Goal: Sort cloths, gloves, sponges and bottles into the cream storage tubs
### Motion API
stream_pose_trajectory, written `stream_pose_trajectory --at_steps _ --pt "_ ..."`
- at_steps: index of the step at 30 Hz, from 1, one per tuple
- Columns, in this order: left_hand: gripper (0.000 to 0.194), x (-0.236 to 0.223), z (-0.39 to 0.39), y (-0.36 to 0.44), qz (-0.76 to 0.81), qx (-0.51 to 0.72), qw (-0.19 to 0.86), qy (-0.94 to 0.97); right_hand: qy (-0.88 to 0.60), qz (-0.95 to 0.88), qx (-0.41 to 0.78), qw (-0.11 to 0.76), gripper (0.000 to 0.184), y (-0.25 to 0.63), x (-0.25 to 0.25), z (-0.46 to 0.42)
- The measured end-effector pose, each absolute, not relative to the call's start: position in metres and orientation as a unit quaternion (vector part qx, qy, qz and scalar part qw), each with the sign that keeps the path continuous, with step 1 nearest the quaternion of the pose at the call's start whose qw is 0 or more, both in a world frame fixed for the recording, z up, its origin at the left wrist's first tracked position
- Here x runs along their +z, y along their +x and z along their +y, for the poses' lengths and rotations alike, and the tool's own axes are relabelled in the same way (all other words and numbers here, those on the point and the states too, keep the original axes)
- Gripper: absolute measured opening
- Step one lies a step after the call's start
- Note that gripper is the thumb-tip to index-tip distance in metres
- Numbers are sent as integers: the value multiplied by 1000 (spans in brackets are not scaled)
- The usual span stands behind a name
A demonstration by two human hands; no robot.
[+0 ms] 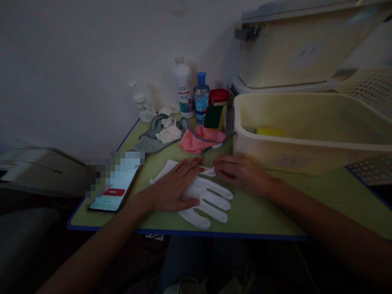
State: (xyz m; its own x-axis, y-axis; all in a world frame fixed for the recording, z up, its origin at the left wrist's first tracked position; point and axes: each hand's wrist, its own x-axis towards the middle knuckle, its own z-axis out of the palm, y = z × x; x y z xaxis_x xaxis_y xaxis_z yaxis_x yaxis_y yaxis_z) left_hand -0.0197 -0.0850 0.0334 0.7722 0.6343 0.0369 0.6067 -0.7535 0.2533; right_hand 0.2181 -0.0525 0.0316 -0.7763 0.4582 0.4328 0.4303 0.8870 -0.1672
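Observation:
A white glove (211,200) lies flat on the green table (275,208), its fingers pointing to the right. My left hand (174,185) rests on it, palm down with fingers stretched out, covering its middle part. The cuff side of the glove shows beyond that hand. At the glove's far edge, my right hand (241,171) pinches the tip of one glove finger, the one nearest the wall. The fingertips of my right hand are bunched together there.
A phone (116,183) lies left. Behind are a grey-green cloth (153,136), a pink cloth (199,139), a sponge (213,117), a pump bottle (142,106), a white bottle (183,92) and a blue-capped bottle (201,98). A cream bin (306,153) stands right.

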Motion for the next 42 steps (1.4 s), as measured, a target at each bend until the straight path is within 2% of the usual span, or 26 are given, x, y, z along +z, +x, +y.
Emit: stream_pose_trajectory --at_steps 11,14,21,25,34,42 --pt "71 34 -85 -19 330 40 102 937 -214 -970 -51 103 27 223 44 -52" --pt "67 34 -84 -20 339 70 114 931 -208 -970 -72 105 24 221 39 -49" --pt "31 33 -64 -39 514 251 123 811 -182 -965 -89 169 23 222 29 -46" --pt "22 31 -57 -48 555 228 102 794 -171 -961 -92 195 25 223 24 -46" --pt "22 30 -61 -50 550 138 -19 824 -169 -959 -101 206 25 222 26 -44" --pt "16 33 -63 -47 581 126 -16 804 -175 -961 -112 180 23 222 27 -45"
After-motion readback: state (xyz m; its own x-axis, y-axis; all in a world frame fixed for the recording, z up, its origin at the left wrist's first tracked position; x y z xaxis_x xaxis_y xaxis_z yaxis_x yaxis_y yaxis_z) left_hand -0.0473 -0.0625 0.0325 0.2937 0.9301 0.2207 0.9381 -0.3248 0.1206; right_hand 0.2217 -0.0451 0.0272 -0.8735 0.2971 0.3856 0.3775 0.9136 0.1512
